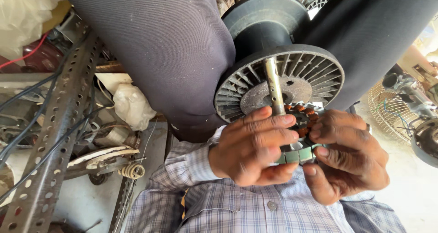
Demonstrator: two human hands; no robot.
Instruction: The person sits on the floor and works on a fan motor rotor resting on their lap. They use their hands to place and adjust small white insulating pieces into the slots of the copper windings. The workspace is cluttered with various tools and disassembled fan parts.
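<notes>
A black fan motor housing (315,73) with radial ribs rests between my knees in dark trousers (169,50). A metal shaft (273,84) sticks up out of its middle. On the shaft sits a round stator (305,119) with copper-coloured windings and a grey laminated rim. My left hand (253,146) grips the stator's near left side, fingers curled across the shaft's base. My right hand (349,157) holds the stator's right rim, thumb on the grey edge. Much of the stator is hidden by both hands.
A perforated steel angle bar (54,123) runs diagonally at the left among black cables, a coil spring (132,170) and a white bag (132,106). A wire fan guard (388,112) and another motor part (426,139) lie at the right. My checked shirt (255,210) fills the bottom.
</notes>
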